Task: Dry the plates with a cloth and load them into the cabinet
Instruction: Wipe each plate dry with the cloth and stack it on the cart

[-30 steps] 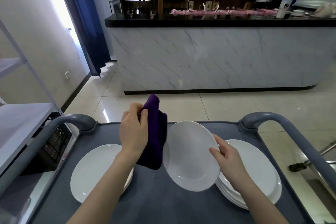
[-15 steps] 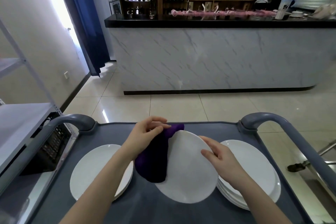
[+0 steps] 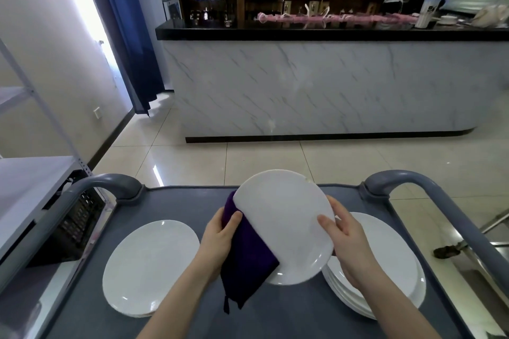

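Observation:
A white plate [image 3: 283, 217] is held tilted above the middle of the grey cart [image 3: 176, 201]. My right hand [image 3: 344, 237] grips its right rim, thumb on the face. My left hand [image 3: 223, 237] presses a purple cloth [image 3: 245, 259] against the plate's left edge, and the cloth hangs down below the hand. A stack of white plates [image 3: 385, 264] lies on the cart at the right, partly behind my right hand. A small pile of white plates [image 3: 150, 267] lies on the left of the cart.
The cart has grey tube handles at the left [image 3: 110, 181] and right [image 3: 413, 181]. A grey metal shelf unit [image 3: 30, 190] stands at the left. Beyond the tiled floor is a marble-fronted bar counter [image 3: 316, 85] with shelves of bottles behind it.
The plate has been raised and turned. The cloth went from held up above the cart to pressed on the plate's left side, then slid lower along its edge.

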A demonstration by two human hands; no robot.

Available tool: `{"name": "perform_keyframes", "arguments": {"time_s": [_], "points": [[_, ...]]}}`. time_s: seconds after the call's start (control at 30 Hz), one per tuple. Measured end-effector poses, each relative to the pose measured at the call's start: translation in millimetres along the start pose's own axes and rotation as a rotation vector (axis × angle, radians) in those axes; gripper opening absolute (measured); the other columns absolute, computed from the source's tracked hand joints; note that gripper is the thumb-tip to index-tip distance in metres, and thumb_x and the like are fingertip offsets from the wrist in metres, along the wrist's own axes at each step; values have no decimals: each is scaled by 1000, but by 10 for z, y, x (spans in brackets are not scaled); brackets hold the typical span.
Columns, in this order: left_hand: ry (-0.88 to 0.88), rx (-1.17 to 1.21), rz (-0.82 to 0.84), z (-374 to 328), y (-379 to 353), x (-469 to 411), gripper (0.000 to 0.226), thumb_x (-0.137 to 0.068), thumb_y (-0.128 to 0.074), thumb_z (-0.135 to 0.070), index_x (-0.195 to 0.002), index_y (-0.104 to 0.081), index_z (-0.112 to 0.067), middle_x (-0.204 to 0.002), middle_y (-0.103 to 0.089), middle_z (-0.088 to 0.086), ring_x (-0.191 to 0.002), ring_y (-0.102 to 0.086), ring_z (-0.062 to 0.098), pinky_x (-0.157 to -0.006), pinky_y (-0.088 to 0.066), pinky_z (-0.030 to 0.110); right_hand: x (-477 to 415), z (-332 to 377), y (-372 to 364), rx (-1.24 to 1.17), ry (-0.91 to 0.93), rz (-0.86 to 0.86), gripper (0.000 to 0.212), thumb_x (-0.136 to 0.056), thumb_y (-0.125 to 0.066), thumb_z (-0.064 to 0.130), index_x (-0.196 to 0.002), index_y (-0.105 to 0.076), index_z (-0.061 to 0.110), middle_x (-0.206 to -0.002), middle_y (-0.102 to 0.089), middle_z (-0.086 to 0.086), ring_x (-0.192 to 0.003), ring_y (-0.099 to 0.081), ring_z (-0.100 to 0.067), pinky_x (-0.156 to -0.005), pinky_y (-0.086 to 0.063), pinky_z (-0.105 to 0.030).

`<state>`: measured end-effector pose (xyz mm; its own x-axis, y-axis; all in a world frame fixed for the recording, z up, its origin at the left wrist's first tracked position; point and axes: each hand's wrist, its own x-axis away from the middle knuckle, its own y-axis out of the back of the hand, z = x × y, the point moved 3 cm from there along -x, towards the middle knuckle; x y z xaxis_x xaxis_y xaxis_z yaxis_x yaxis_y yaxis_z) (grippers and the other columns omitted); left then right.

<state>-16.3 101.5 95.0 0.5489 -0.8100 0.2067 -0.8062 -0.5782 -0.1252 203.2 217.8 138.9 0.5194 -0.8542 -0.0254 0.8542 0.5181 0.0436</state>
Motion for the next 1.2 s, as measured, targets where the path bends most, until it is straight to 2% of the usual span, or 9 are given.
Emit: {"name": "perform_keyframes", "arguments": {"time_s": [0.2, 0.3, 0.53, 0.7, 0.8, 0.9, 1.03, 1.1, 1.2], "points": [[-247, -361, 23, -285, 70, -127, 8, -92, -64, -31, -100, -65, -30, -93, -72, -11, -85, -67, 9, -74, -53, 25, 23, 76, -24, 120, 0, 165, 43, -100, -50, 3, -125, -61, 36, -113, -72, 7, -106, -68, -15, -81, -56, -30], [-334, -582, 165, -463, 42, -163, 14, -91, -67, -30, -103, -64, -36, -93, -69, -20, -86, -64, 0, -73, -48, 11, -22, 163, -58, 229, 24, 215, 41, -99, -50, -1, -126, -60, 27, -117, -70, 11, -110, -66, -10, -92, -54, -31], [-421, -696, 318, -677, -105, -159, 21, -90, -68, -31, -104, -61, -46, -96, -65, -29, -92, -61, -3, -77, -43, 6, -218, 436, -154, 615, 121, 390, 47, -99, -52, 8, -119, -54, 50, -114, -59, 38, -112, -52, 15, -91, -38, -3], [-367, -522, 216, -570, -55, -161, 13, -91, -67, -28, -102, -67, -36, -91, -70, -16, -84, -63, 3, -72, -47, 12, -285, 422, -171, 584, 147, 328, 44, -97, -54, 6, -120, -60, 42, -116, -65, 28, -113, -56, 6, -95, -43, -14], [-238, -276, 40, -356, 28, -104, 10, -94, -64, -27, -95, -68, -36, -90, -72, -11, -81, -67, 8, -65, -52, 15, -237, 389, -113, 372, 80, 274, 47, -96, -53, 2, -112, -65, 45, -112, -70, 22, -107, -63, 2, -88, -49, -14], [-66, -15, -132, -44, 10, 12, 8, -95, -61, -32, -93, -69, -32, -90, -75, -9, -82, -71, 10, -62, -54, 19, -175, 293, -75, 68, 9, 48, 45, -97, -50, -2, -111, -69, 37, -110, -74, 8, -105, -69, -15, -84, -56, -26], [63, 193, -199, 185, -135, 87, 13, -96, -59, -36, -106, -65, -29, -96, -76, -8, -87, -72, 11, -77, -59, 34, -34, 44, -216, -111, -66, -189, 41, -98, -49, -1, -118, -63, 32, -117, -70, -3, -111, -65, -28, -93, -54, -50], [41, 178, -231, 142, -72, 63, 13, -96, -60, -35, -105, -66, -28, -96, -76, -7, -88, -72, 13, -79, -59, 36, 14, -24, -228, -100, -84, -129, 44, -98, -50, 0, -117, -58, 38, -118, -68, -7, -108, -66, -28, -89, -56, -48], [-120, -17, -214, -47, 105, 51, 9, -96, -61, -32, -99, -67, -38, -97, -74, -11, -88, -70, 7, -75, -55, 29, -38, 64, -143, 4, -69, 46, 48, -97, -54, 2, -115, -53, 46, -103, -74, -1, -93, -70, -17, -69, -57, -27]]}}
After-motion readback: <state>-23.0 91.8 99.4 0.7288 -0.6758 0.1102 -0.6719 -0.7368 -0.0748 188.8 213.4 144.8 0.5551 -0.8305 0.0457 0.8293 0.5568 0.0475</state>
